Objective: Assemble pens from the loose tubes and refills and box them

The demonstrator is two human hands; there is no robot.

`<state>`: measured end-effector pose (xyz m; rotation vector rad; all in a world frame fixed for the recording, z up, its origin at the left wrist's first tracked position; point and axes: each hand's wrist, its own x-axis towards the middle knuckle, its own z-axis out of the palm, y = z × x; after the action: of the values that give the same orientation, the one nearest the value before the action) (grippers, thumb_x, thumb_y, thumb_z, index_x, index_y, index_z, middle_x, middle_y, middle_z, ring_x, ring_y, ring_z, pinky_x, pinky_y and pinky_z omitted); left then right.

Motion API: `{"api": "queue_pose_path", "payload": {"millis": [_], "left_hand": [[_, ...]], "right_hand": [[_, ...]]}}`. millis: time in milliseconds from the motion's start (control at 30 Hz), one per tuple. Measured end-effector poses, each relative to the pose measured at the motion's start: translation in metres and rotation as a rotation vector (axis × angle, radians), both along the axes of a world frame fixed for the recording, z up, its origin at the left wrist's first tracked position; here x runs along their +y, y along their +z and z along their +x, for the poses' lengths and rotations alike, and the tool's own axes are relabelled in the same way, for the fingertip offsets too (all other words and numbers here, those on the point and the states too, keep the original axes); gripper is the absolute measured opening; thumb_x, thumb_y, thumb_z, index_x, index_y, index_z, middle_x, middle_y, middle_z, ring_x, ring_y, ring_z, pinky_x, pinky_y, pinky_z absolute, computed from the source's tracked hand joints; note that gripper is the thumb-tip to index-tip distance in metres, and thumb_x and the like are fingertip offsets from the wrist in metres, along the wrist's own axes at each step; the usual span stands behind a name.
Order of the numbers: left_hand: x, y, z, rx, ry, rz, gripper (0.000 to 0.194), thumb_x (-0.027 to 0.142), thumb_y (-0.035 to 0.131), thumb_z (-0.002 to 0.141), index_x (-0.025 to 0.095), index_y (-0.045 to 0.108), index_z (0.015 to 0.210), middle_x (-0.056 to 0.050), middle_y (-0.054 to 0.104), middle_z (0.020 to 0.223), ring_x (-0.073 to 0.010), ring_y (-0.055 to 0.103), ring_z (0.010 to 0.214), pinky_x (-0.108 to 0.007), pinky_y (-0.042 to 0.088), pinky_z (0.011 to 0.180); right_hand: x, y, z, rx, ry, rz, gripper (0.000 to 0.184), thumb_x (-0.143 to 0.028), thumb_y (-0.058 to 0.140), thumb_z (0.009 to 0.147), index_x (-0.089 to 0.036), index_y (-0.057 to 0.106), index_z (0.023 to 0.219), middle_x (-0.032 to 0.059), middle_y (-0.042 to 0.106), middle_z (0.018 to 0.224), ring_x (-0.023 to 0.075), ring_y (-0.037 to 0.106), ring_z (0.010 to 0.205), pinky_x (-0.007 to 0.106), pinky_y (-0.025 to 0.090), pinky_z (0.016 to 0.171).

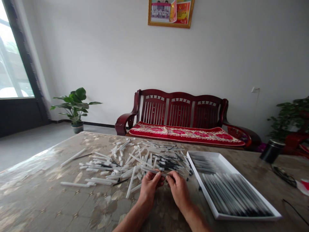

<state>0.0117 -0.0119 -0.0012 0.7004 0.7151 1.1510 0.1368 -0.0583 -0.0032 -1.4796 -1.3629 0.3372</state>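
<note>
In the head view, my left hand (149, 186) is closed round a whitish pen barrel (150, 169), which points up and to the left. My right hand (178, 187) is pinched close to the barrel's near end; whatever lies between its fingertips is too small and blurred to name. Just beyond both hands spreads a loose heap of white pen barrels and caps (103, 178). Darker pen parts (167, 162) lie at the heap's right side. To the right of my right hand stands a shallow white box (204, 192) holding rows of pens (236, 193).
The table (60, 206) has a patterned cover. A black canister (272, 151) and a dark cable (285, 176) sit at the right. Behind the table are a red wooden bench (180, 111) and a potted plant (76, 106).
</note>
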Motion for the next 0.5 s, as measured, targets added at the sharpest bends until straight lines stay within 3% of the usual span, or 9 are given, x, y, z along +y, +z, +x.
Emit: {"api": "queue_pose_path", "payload": {"millis": [100, 233, 400, 500], "left_hand": [[-0.0015, 0.0001, 0.0003, 0.0, -0.013, 0.022, 0.051, 0.044, 0.092, 0.043, 0.015, 0.066, 0.076, -0.001, 0.07, 0.061, -0.0128, 0.064, 0.055, -0.021, 0.05, 0.05], [-0.0016, 0.0009, 0.001, 0.012, -0.008, 0.03, 0.05, 0.045, 0.091, 0.045, 0.015, 0.066, 0.076, 0.0, 0.069, 0.062, -0.0124, 0.063, 0.054, -0.021, 0.05, 0.049], [-0.001, 0.0022, 0.0004, 0.025, 0.008, 0.012, 0.05, 0.044, 0.091, 0.046, 0.015, 0.066, 0.078, 0.0, 0.069, 0.062, -0.0128, 0.064, 0.057, -0.021, 0.05, 0.051], [-0.0018, 0.0017, 0.0005, 0.036, -0.001, 0.025, 0.048, 0.044, 0.09, 0.047, 0.015, 0.066, 0.077, 0.0, 0.068, 0.061, -0.0135, 0.064, 0.057, -0.021, 0.05, 0.05]], "right_hand": [[-0.0009, -0.0001, -0.001, -0.042, -0.032, -0.035, 0.04, -0.051, 0.044, 0.093, -0.023, 0.056, 0.066, 0.0004, 0.06, 0.056, 0.0164, 0.054, 0.053, 0.025, 0.036, 0.052], [-0.0008, -0.0001, -0.0022, 0.129, 0.029, -0.125, 0.048, -0.059, 0.035, 0.094, -0.024, 0.054, 0.067, 0.0009, 0.06, 0.056, 0.0176, 0.056, 0.052, 0.027, 0.038, 0.051], [-0.0022, 0.0031, -0.0014, 0.086, 0.038, -0.035, 0.036, -0.055, 0.045, 0.092, -0.023, 0.057, 0.078, -0.0007, 0.062, 0.067, 0.0167, 0.055, 0.061, 0.026, 0.04, 0.058], [-0.0006, 0.0019, -0.0005, 0.04, 0.011, -0.041, 0.038, -0.056, 0.047, 0.09, -0.023, 0.055, 0.072, -0.001, 0.059, 0.062, 0.0163, 0.053, 0.06, 0.026, 0.038, 0.057]]}}
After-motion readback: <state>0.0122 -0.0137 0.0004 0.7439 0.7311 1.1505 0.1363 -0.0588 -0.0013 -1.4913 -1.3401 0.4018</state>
